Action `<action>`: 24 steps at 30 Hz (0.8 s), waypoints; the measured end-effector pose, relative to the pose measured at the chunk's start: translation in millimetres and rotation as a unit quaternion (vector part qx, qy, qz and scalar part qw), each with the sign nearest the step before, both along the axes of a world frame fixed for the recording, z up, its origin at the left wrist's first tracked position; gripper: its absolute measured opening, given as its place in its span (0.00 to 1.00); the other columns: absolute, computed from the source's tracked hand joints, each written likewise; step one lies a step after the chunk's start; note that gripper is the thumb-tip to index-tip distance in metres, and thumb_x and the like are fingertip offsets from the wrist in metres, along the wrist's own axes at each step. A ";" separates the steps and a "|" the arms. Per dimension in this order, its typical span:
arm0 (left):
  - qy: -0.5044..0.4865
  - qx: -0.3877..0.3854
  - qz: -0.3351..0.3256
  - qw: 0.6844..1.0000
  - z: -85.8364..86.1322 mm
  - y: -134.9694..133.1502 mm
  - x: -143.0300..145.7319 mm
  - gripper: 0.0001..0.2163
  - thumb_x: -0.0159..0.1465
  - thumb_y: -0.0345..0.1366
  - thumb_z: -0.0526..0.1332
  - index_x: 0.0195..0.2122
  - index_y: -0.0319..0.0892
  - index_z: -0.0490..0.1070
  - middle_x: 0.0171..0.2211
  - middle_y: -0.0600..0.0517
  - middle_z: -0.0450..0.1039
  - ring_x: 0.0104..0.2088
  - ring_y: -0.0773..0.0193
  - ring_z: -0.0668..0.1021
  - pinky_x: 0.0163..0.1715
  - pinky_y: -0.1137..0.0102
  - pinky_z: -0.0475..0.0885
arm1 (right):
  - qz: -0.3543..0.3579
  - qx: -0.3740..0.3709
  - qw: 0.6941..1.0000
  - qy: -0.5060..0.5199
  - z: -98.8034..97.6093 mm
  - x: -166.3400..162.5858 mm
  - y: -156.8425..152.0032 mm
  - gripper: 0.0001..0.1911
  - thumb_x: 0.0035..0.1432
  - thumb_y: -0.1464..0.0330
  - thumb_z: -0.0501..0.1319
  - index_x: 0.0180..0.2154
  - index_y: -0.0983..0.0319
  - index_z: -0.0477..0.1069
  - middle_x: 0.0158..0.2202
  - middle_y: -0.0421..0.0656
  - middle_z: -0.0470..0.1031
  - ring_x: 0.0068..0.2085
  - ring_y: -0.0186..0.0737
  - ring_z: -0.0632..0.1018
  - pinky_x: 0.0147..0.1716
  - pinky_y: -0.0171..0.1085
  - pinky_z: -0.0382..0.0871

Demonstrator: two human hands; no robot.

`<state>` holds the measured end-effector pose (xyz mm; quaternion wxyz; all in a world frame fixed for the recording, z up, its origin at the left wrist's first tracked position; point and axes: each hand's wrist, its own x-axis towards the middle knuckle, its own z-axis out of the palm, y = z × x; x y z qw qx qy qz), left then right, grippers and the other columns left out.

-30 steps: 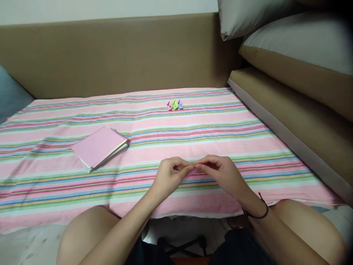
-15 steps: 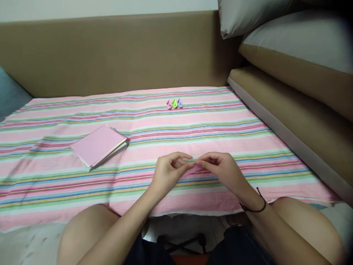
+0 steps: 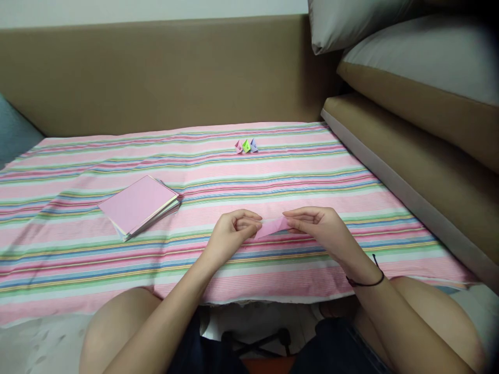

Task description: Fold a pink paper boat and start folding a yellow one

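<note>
A small folded strip of pink paper (image 3: 271, 227) is stretched between my two hands, just above the striped cloth. My left hand (image 3: 235, 230) pinches its left end between thumb and fingers. At the other end, my right hand (image 3: 316, 224) grips the paper the same way; its wrist wears a thin dark cord bracelet. The paper's middle shows between the fingertips, with a slanted fold towards the right. Both ends are partly covered by my fingers.
A stack of coloured paper (image 3: 139, 203) with a pink sheet on top lies to the left. Farther back stand three small folded paper pieces, pink (image 3: 238, 148), green (image 3: 246, 146) and purple (image 3: 254, 146). Brown cushions (image 3: 413, 156) line the right side; a brown backrest (image 3: 163, 78) closes the rear.
My hands have moved apart, the left one leftward and the right one rightward. More of the pink paper now shows between them.
</note>
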<state>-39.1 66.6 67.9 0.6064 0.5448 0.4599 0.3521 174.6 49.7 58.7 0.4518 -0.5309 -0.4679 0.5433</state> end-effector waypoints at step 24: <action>0.050 -0.028 -0.077 0.995 4.8 2.6 -4.9 0.16 0.51 0.45 0.68 0.28 0.36 0.72 0.21 0.53 0.71 0.20 0.71 0.72 0.23 0.76 0.68 | 0.048 -0.034 0.998 -0.008 3.6 -0.8 0.2 0.16 0.45 0.58 0.69 0.34 0.62 0.78 0.30 0.44 0.81 0.32 0.40 0.81 0.36 0.38 0.77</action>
